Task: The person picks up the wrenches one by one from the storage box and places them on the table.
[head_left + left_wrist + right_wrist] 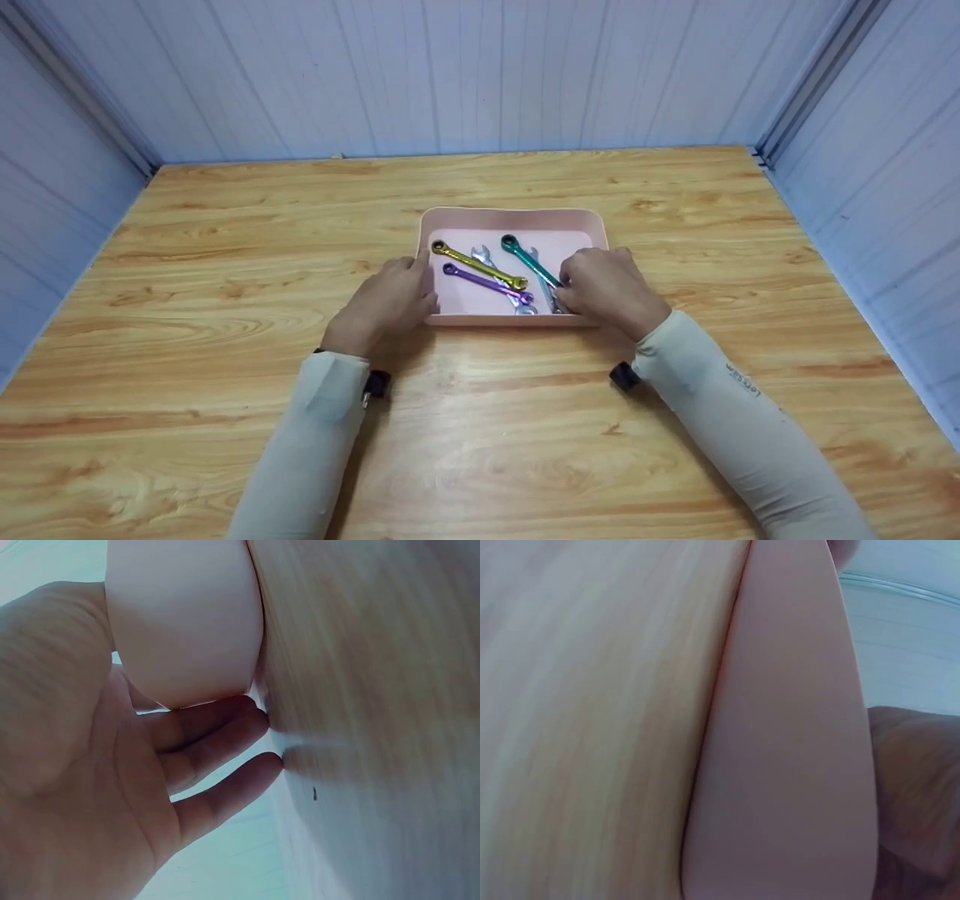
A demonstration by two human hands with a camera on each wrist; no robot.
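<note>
A shallow pink tray (510,219) holds several wrenches. My left hand (386,298) grips its left side, thumb over the rim and fingers (217,742) against the outside near the tabletop. Over the tray's right front corner, my right hand (606,289) reaches in and pinches the lower end of a green ratchet wrench (531,261); the fingertips hide that end. A gold wrench (480,265) and a purple wrench (487,283) lie slanting at the left, across a silver wrench (484,256). Another silver wrench (543,283) lies partly under the green one.
The tray stands on a wood-grain table (495,435). Pale panelled walls (465,75) close off the back and both sides. A small dark camera (377,384) sits at my left wrist, another camera (624,376) at my right.
</note>
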